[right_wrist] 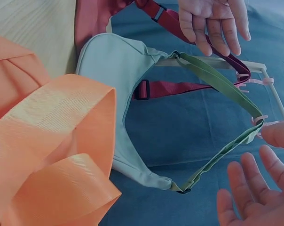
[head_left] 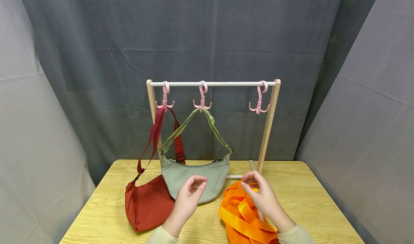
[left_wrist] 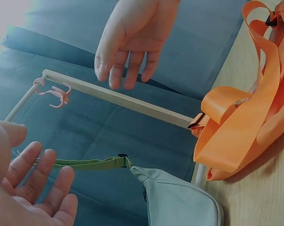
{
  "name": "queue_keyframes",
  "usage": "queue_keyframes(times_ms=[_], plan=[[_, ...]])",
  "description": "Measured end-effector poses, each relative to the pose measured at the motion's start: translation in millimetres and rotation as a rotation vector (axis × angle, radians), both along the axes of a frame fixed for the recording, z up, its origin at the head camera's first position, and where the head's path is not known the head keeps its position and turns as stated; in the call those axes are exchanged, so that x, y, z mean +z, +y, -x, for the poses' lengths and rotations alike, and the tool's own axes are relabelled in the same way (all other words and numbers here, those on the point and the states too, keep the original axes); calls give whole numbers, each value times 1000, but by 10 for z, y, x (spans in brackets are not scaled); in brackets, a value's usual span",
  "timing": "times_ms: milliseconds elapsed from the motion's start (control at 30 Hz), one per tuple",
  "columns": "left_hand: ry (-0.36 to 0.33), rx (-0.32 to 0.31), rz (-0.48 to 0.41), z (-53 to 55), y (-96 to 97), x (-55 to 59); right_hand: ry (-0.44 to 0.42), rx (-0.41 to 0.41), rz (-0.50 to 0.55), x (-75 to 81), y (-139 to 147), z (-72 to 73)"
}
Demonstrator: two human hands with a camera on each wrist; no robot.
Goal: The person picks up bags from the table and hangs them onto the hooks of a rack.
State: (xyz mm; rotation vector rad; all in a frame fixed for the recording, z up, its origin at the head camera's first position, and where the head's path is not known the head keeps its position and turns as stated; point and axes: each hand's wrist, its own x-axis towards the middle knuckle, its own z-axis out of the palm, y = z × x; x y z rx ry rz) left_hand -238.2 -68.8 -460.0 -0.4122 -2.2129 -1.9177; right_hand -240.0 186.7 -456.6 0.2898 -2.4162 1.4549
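In the head view my left hand (head_left: 191, 197) is raised in front of the sage green bag (head_left: 197, 179), its fingers loosely bent around nothing. That bag hangs by its strap from the middle pink hook (head_left: 202, 96). My right hand (head_left: 262, 193) hovers over the orange bag (head_left: 239, 219), holding nothing; the right wrist view also shows its relaxed fingers (right_wrist: 255, 188). The orange bag lies on the table with its wide strap (left_wrist: 240, 136) looped on top. A red bag (head_left: 148, 204) hangs by its strap from the left pink hook (head_left: 165, 96), its body touching the table.
A wooden rack with a white bar (head_left: 233, 83) stands on the wood-grain table (head_left: 310, 208). The right pink hook (head_left: 259, 98) carries no bag. Grey cloth (head_left: 252, 28) surrounds the table at the back and both sides.
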Motion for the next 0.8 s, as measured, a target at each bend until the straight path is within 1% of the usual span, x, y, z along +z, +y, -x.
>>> queue_keyframes(times_ms=[100,267,400,500,667,800], plan=[[-3,3,-7,-18,-16,-16,-9,-5,-19,-35,28,-30],[-7,8,-6,-48,-37,-50,5,-17,-34,-75,63,-79],[0,11,13,-72,-41,-82,-1,-42,-48,-87,80,-114],[-2,9,34,-88,-36,-110,-24,-54,-62,-93,91,-137],[1,-1,60,-123,-29,-148,-53,-56,-92,-93,115,-170],[2,-4,99,-149,-23,-166,-64,-64,-125,-99,142,-201]])
